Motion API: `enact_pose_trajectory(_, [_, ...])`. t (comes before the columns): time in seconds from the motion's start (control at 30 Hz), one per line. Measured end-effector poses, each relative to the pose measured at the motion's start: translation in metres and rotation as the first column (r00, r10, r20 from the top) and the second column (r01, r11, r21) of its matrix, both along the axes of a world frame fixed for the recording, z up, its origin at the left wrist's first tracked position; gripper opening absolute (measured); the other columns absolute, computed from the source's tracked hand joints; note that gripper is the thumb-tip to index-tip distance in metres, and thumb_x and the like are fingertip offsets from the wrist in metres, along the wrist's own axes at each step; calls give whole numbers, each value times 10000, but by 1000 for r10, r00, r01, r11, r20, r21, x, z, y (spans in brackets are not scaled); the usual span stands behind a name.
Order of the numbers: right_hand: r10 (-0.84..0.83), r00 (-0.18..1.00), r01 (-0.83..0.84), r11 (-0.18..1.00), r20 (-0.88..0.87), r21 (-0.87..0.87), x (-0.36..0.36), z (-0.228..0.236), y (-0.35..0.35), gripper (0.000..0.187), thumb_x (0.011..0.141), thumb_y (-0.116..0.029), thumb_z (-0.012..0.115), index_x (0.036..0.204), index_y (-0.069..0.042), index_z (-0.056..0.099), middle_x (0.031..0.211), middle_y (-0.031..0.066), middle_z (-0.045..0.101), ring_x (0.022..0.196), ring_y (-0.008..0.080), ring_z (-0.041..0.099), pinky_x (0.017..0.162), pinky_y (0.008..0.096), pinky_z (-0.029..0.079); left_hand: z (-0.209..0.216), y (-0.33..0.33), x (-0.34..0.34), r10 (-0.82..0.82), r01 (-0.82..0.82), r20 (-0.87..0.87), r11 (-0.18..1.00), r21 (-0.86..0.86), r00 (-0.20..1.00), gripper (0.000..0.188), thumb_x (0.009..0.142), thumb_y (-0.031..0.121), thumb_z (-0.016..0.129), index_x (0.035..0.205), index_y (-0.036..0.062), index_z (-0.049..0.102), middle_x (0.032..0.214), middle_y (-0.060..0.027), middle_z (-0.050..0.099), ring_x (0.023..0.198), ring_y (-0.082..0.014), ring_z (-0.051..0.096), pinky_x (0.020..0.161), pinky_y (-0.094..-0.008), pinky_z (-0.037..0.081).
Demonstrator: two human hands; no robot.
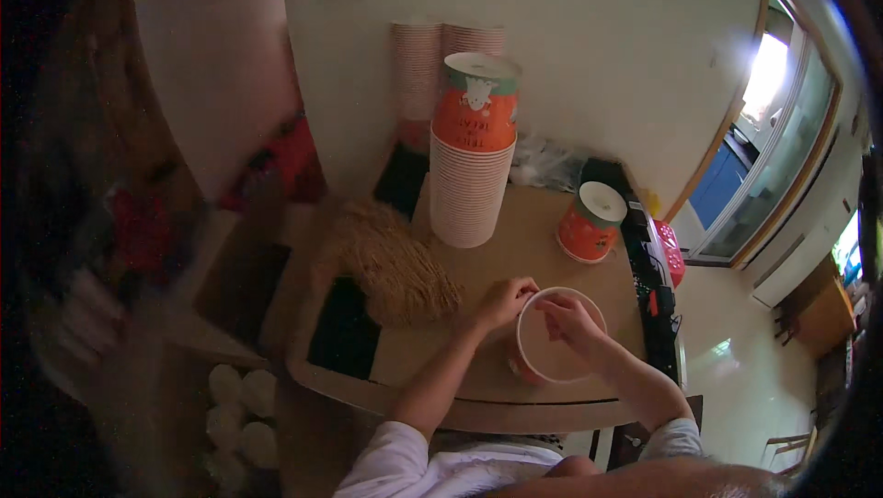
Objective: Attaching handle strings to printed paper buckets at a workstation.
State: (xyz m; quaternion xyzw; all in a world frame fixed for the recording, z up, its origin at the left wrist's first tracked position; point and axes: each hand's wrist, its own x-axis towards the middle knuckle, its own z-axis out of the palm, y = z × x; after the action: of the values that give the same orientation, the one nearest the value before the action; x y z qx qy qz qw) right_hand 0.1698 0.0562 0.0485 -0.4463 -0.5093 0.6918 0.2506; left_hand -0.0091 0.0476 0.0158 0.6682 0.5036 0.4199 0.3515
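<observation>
Two bare hands work at one open paper bucket (541, 358) standing near the table's (515, 263) front edge, mouth up, which presumably lets fingers get inside. The left hand (509, 303) sits outside the rim at its upper left, fingers drawn together, probably steadying the wall; the right hand (568, 321) reaches into the mouth, fingers bent toward that same wall. Whether either is clamped on the wall or something thin, I cannot tell. Beyond, a tall bucket stack (473, 190) stands nested and inverted, likely to save room, so the light lettering on its orange top reads upside down, below a white cartoon figure. Another inverted orange bucket (587, 239) stands rightward; a brown fibrous bundle (391, 263) lies left.
</observation>
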Motion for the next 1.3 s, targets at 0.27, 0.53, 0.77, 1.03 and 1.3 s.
enact_pose_trajectory(0.27, [119,890,-324,844,441,427,23,87,-40,286,847,-68,573,1114,-97,475,669,-17,488,586,73,493,549,219,433,-49,26,-4,141,-147,436,989,-20,889,104,864,110,514,835,29,572,634,-51,606,510,-121,581,453,-273,460])
enact_pose_trajectory(0.53, [132,625,-736,-227,769,637,-80,85,-97,536,694,-77,580,1217,-106,468,1151,162,487,943,301,576,792,361,488,-30,21,-15,4,235,535,895,-379,845,119,865,126,529,922,47,596,695,-41,611,517,-103,562,432,-253,449])
enact_pose_trajectory(0.77, [129,711,-700,37,691,714,-85,111,-51,352,739,-130,576,1085,-74,542,981,90,590,881,270,600,774,350,476,9,-37,-27,-386,303,848,910,284,363,180,885,206,511,988,81,588,906,-46,598,741,-111,576,529,-265,480])
enact_pose_trajectory(1.03, [133,511,-849,231,849,475,-36,35,70,195,807,-241,610,830,-49,595,821,104,619,716,257,599,615,344,475,-1,-2,-9,125,315,646,794,-520,753,109,870,144,494,912,62,552,660,-26,540,501,-87,474,383,-228,340])
enact_pose_trajectory(1.3, [329,645,-641,724,690,255,-21,19,74,169,781,-195,673,827,-39,625,736,20,622,700,83,557,620,250,454,-41,16,18,194,35,683,952,-306,704,151,897,156,478,917,22,545,645,-1,533,562,-85,501,529,-250,421])
